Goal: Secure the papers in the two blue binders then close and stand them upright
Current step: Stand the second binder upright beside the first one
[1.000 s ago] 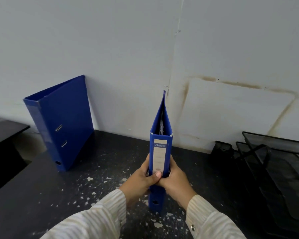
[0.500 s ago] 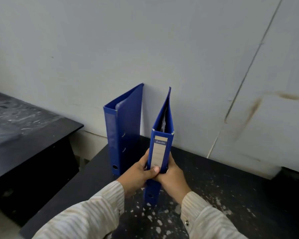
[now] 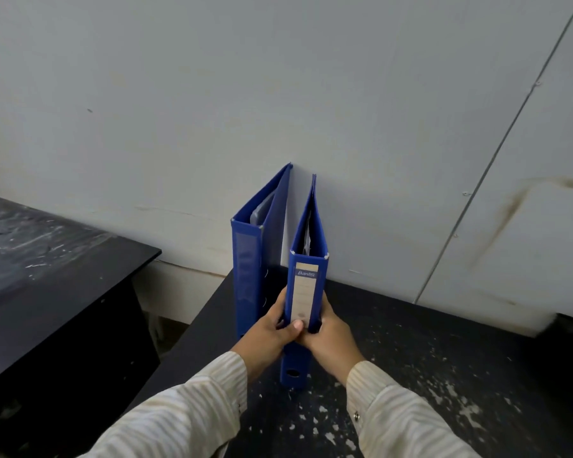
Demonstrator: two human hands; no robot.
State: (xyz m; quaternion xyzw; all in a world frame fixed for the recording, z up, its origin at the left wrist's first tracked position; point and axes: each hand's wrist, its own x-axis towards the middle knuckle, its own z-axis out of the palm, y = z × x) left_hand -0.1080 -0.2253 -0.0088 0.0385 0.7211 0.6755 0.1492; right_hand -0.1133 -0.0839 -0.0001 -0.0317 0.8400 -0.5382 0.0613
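At frame centre, left hand and right hand clasp the labelled binder upright on the tabletop, just beside the second binder.

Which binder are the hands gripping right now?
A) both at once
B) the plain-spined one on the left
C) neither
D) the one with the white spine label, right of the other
D: both the left hand and the right hand clasp the spine of the labelled binder, which stands upright on the black table just right of the plain binder.
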